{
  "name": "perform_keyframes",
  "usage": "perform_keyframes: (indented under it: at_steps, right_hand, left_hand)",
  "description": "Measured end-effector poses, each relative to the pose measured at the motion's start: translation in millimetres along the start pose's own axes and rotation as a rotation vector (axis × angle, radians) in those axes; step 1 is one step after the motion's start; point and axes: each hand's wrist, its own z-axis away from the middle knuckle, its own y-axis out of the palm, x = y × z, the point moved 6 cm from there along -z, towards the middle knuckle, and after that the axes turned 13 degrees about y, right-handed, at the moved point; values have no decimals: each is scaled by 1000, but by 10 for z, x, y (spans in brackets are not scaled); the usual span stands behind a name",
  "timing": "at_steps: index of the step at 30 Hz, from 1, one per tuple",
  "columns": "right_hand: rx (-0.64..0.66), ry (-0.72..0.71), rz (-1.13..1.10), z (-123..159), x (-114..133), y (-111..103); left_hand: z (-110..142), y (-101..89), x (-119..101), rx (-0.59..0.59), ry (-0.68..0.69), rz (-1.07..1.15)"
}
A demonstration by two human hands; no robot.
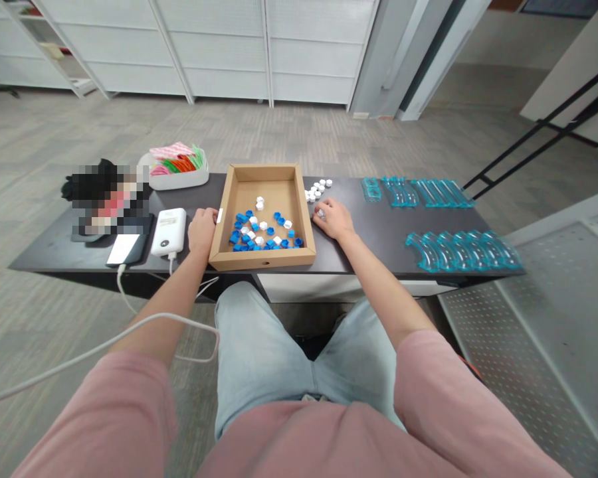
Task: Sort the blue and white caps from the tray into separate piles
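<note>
Cardboard tray (262, 258), lying flat on the dark surface (381, 232) between the two hands. The tray is brown, shallow, rectangular and open-topped, with upright walls, a white label (220, 216) on the left wall and a small dark hole in the near wall. Its floor carries blue pieces (252, 245) and white pieces (263, 226), small and roughly hexagonal, gathered mostly in the near half; a pair of the white ones lies farther back. The left hand (202, 230) lies against the left wall, fingers bent; whether it grips the wall cannot be told. The right hand (333, 219), just right of the tray, curves its fingers low over the surface at a white piece (321, 214); whether that piece is gripped cannot be told. Beyond this hand lies a loose cluster of white caps (317, 191). Farther right are clear teal-edged racks (463, 251).
</note>
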Motion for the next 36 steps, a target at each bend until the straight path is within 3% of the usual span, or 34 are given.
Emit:
perform_keyframes:
  at_steps: [10, 13, 15, 18, 22, 25, 29, 36]
  right_hand:
    - [-230, 229, -360, -78, -284, -212]
    - [-300, 235, -482, -152, -224, -351]
    - [-297, 169, -541, -190, 7, -417]
    - [-190, -7, -583, -176, 613, -412]
    - [163, -273, -601, -1, 1491, -177]
    - [336, -330, -595, 81, 1758, -6]
    - [236, -208, -586, -107, 1466, 18]
    - [-124, 79, -623, -582, 134, -220]
  left_hand:
    - [-13, 11, -32, -7, 29, 7]
    - [-32, 28, -23, -5, 28, 13]
    - [-38, 32, -22, -5, 29, 17]
    - [-30, 19, -32, -4, 29, 17]
    - [-10, -10, -60, 2, 29, 10]
    - [-3, -14, -75, 8, 27, 1]
    - [-4, -4, -70, 12, 31, -5]
    - [-7, 27, -55, -5, 42, -8]
